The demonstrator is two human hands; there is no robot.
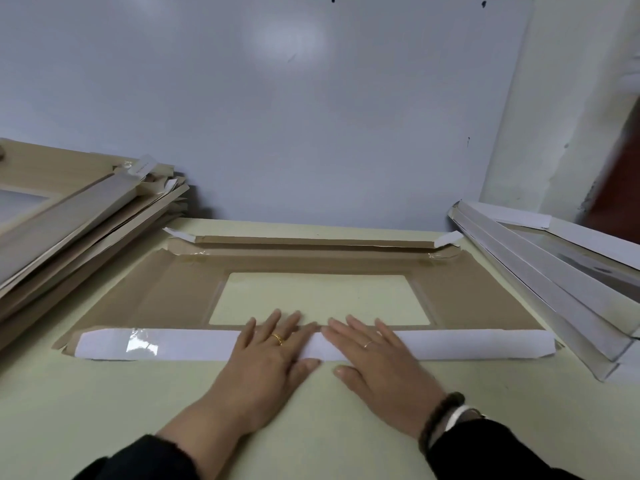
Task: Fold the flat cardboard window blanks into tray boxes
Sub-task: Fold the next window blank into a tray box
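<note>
This looks like a small packing workshop. A plain pale green worktop [104, 410] stands against a bare grey wall [277, 116], with a stack of flat brown cardboard blanks [69, 230] at the left and folded white trays [554, 271] piled at the right.

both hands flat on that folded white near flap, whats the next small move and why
Probably slide both palms outward along the white folded near flap to crease its ends. The left hand and right hand press only its middle, side by side, while the flap's ends look less flat. The brown cardboard window blank lies flat on the pale table, its side panels not yet raised.
</note>
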